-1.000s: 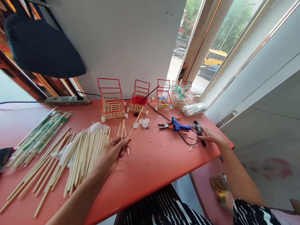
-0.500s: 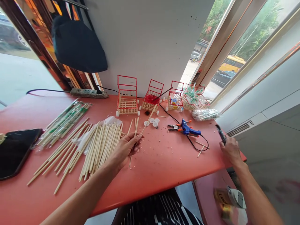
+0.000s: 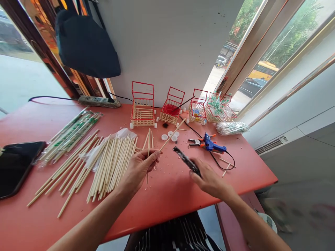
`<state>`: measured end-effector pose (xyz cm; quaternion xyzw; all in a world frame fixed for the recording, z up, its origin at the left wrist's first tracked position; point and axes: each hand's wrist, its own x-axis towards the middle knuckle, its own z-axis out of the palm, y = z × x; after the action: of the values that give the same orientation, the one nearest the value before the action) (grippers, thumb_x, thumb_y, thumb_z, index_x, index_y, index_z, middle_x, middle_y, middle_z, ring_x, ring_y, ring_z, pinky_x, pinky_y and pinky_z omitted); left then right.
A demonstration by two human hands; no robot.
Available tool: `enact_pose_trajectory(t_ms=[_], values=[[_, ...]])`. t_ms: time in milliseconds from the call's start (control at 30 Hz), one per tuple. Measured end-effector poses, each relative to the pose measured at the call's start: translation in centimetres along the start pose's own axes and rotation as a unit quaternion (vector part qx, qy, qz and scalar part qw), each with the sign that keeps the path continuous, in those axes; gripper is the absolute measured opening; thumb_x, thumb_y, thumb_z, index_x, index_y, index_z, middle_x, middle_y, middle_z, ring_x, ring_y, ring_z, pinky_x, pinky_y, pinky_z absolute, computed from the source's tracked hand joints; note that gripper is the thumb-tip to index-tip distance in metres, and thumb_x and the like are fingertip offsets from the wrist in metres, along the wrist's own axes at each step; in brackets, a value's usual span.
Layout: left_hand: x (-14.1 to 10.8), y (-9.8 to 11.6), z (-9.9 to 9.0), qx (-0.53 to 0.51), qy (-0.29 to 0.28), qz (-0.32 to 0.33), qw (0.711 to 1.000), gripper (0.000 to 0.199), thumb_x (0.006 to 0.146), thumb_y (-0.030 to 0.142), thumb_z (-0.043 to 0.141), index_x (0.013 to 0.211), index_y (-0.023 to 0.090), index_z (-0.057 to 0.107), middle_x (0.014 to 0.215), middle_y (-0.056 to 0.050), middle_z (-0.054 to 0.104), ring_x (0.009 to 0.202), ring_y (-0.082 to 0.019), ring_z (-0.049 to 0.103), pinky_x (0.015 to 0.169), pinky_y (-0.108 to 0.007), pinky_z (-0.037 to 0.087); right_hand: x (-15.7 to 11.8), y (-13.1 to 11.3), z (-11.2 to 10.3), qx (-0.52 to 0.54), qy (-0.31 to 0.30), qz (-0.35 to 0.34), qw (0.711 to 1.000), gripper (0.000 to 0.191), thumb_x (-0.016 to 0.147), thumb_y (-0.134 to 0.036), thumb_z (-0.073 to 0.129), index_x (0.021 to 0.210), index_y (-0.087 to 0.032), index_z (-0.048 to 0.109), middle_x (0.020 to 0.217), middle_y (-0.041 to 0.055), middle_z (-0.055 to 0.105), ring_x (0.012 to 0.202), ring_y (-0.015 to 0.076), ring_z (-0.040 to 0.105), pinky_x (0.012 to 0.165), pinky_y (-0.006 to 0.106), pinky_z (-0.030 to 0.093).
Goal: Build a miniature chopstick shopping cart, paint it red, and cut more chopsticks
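My left hand (image 3: 145, 162) is closed on thin wooden chopsticks over the table's middle. One chopstick (image 3: 171, 135) slants up to the right from my fingertips; another (image 3: 149, 143) stands nearly upright at the hand. To its left lies a thick pile of loose chopsticks (image 3: 112, 167). My right hand (image 3: 208, 176) grips a long, flat, black utility knife (image 3: 184, 158), slightly blurred, its tip pointing up and left toward my left hand. The two hands are apart. Small white caps (image 3: 174, 138) sit on the table just beyond them.
Miniature shopping carts (image 3: 143, 111) with red rims line the wall. A blue glue gun (image 3: 211, 143) and orange-handled pliers (image 3: 195, 142) lie right, with a black cord. Wrapped chopsticks (image 3: 73, 136), a black tablet-like object (image 3: 18, 167) and a power strip (image 3: 98, 101) are left.
My right hand has swung in from the table's right edge toward the middle, bringing the utility knife along. My left hand keeps its chopsticks, with the slanting one tipped further right.
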<state>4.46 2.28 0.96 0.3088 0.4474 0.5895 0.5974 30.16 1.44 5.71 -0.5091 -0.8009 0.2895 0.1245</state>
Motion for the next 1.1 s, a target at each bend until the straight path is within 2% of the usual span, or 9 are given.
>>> enact_pose_trajectory(t_ms=[133,367,467,667,767,1100], values=[[-0.1,0.3,-0.1,0.001,0.015,0.015,1.0,0.05,0.06,0.057,0.095,0.077,0.013,0.078,0.064,-0.001,0.062,0.046,-0.003,0.036,0.044,-0.02,0.023,1.8,-1.8,1.3,0.012,-0.02,-0.026,0.999,0.03,0.096,-0.025,0.051,0.126,-0.019,0.056,0.121,0.0115,0.065,0.111,0.0261,0.061,0.1,0.041,0.046],[-0.3,0.3,-0.2,0.002,0.03,0.039,0.999,0.041,0.068,0.047,0.093,0.079,0.014,0.072,0.065,-0.002,0.068,0.047,-0.005,0.04,0.045,-0.021,0.028,3.1,-3.0,1.0,0.005,-0.05,-0.003,0.999,0.018,0.097,-0.023,0.05,0.113,-0.019,0.058,0.107,0.0082,0.066,0.098,0.0237,0.06,0.089,0.037,0.044],[-0.4,0.5,0.1,0.013,0.036,0.045,0.998,0.04,0.068,0.046,0.092,0.077,0.015,0.067,0.063,-0.002,0.069,0.046,-0.006,0.041,0.044,-0.021,0.027,3.5,-3.4,1.2,0.022,-0.056,-0.009,0.998,0.014,0.096,-0.022,0.05,0.107,-0.019,0.057,0.104,0.0068,0.066,0.094,0.0225,0.059,0.086,0.035,0.042],[-0.5,0.5,0.4,0.047,0.043,0.059,0.996,0.039,0.069,0.047,0.089,0.08,0.016,0.068,0.064,-0.002,0.069,0.047,-0.008,0.043,0.045,-0.023,0.029,4.0,-3.9,1.8,0.051,-0.065,-0.03,0.996,0.003,0.093,-0.022,0.051,0.094,-0.021,0.054,0.093,0.003,0.064,0.085,0.0196,0.056,0.077,0.032,0.039],[-0.5,0.4,0.3,0.066,0.047,0.071,0.994,0.036,0.07,0.046,0.088,0.079,0.017,0.068,0.064,-0.002,0.069,0.048,-0.008,0.044,0.045,-0.023,0.03,4.1,-4.0,1.9,0.053,-0.061,-0.03,0.996,0.005,0.094,-0.022,0.051,0.09,-0.021,0.053,0.089,0.0015,0.063,0.08,0.0181,0.055,0.072,0.03,0.037],[-0.5,0.1,0.2,0.109,0.055,0.079,0.989,0.027,0.073,0.043,0.084,0.077,0.019,0.071,0.066,-0.003,0.071,0.048,-0.01,0.045,0.045,-0.025,0.033,4.3,-3.6,2.5,0.06,-0.048,-0.03,0.997,0.015,0.097,-0.025,0.053,0.102,-0.018,0.065,0.092,0.0037,0.069,0.081,0.0184,0.06,0.072,0.029,0.039]])
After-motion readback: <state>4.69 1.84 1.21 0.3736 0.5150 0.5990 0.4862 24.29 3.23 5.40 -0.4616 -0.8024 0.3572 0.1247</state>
